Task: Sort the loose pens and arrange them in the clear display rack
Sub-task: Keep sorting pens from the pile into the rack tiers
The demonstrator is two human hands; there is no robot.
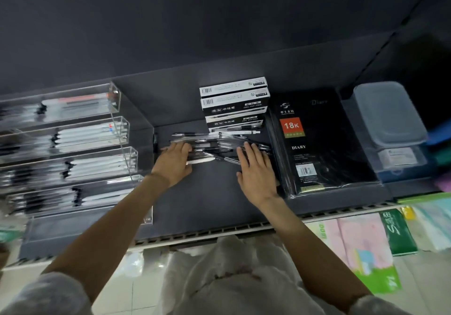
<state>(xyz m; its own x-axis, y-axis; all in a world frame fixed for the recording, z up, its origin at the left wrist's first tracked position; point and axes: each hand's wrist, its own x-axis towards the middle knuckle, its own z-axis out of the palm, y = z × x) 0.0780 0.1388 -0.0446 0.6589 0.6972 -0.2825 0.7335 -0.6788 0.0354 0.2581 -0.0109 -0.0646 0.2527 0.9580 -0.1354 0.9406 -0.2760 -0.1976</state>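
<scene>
A heap of loose black and clear pens (pixel 214 143) lies on the dark shelf (pixel 210 200), and one white pen (pixel 201 161) rests at its near edge. My left hand (pixel 174 162) lies on the left end of the heap with fingers stretched over the pens. My right hand (pixel 255 168) lies flat on the right end, fingers straight. Neither hand holds a pen. The clear display rack (pixel 73 148) stands at the left with several stepped tiers, each holding rows of white and black pens.
Stacked black and white pen boxes (pixel 234 105) stand behind the heap. A black wrapped diary (pixel 314 143) lies to the right, with clear plastic containers (pixel 390 124) beyond it. Coloured paper packs (pixel 366 248) sit on the lower shelf at the right.
</scene>
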